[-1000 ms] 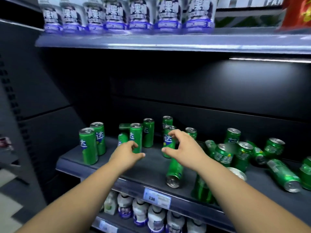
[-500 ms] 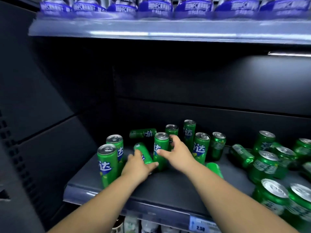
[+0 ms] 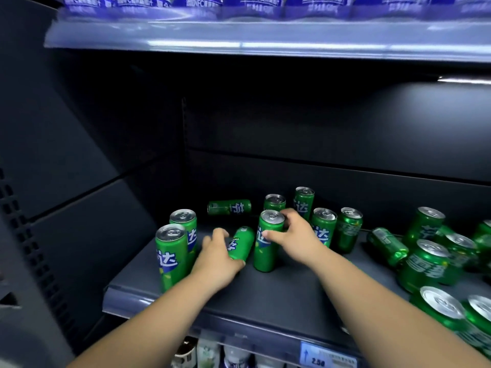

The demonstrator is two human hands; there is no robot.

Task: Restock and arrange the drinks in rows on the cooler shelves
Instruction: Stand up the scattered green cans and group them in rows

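Slim green cans stand and lie on the dark cooler shelf. My left hand is wrapped around a tipped-over green can that leans away from me. My right hand grips an upright green can near its top, thumb on the label. Two upright cans stand in a row at the shelf's left end. Another can lies on its side further back.
More upright cans stand behind my right hand. A jumble of stubbier green cans, some lying down, fills the right. Purple-labelled bottles line the shelf above. A price tag and white bottles sit below.
I have leaned closer to the shelf. My left hand has closed around the lying can, and my right hand has taken hold of the upright can beside it.
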